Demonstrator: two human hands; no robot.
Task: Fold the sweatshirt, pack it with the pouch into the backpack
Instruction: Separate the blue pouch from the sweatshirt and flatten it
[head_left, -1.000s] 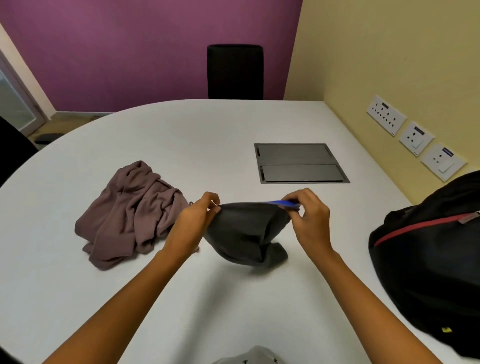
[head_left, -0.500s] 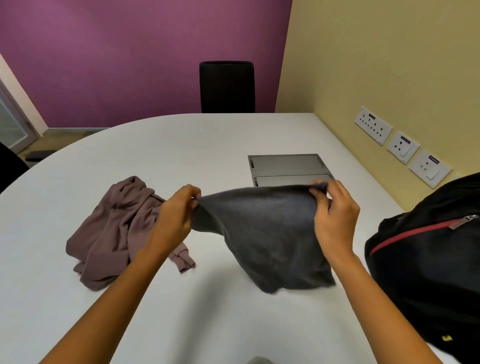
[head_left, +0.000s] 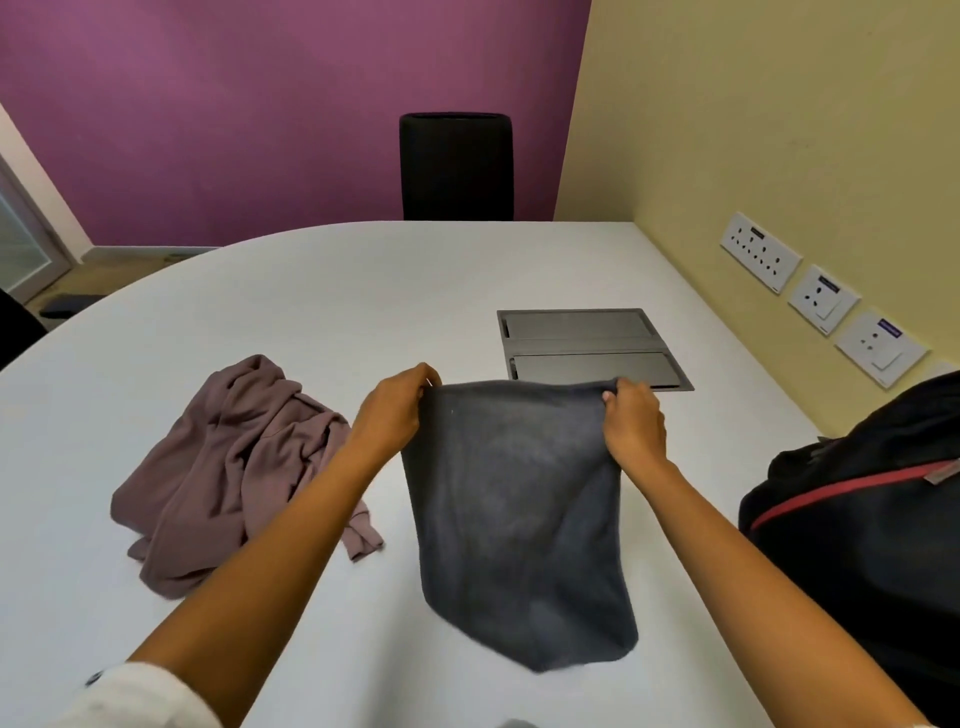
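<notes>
**Item 1, pouch** (head_left: 514, 519): dark grey soft cloth, hung by its top edge over the middle of the bench (head_left: 363, 291). Its lower end reaches toward the near edge; we cannot tell if it touches. Our left hand (head_left: 395, 410) pinches the top left corner and our right hand (head_left: 636, 426) the top right, fingers curled over the hem. We judge the edge is stretched taut so the cloth hangs flat and square.

**Item 2, sweatshirt** (head_left: 223, 467): mauve, a crumpled heap on the left side of the bench, just beside our left forearm. Folding not yet done.

**Item 3, backpack** (head_left: 872, 545): black with a red stripe, at the right edge, near our right arm and, we judge, handy for packing. We cannot tell if it is open.

**Item 4, cable hatch** (head_left: 587, 343): grey, set into the bench just beyond the pouch.

**Item 5, chair** (head_left: 456, 166): black, at the far edge.
</notes>
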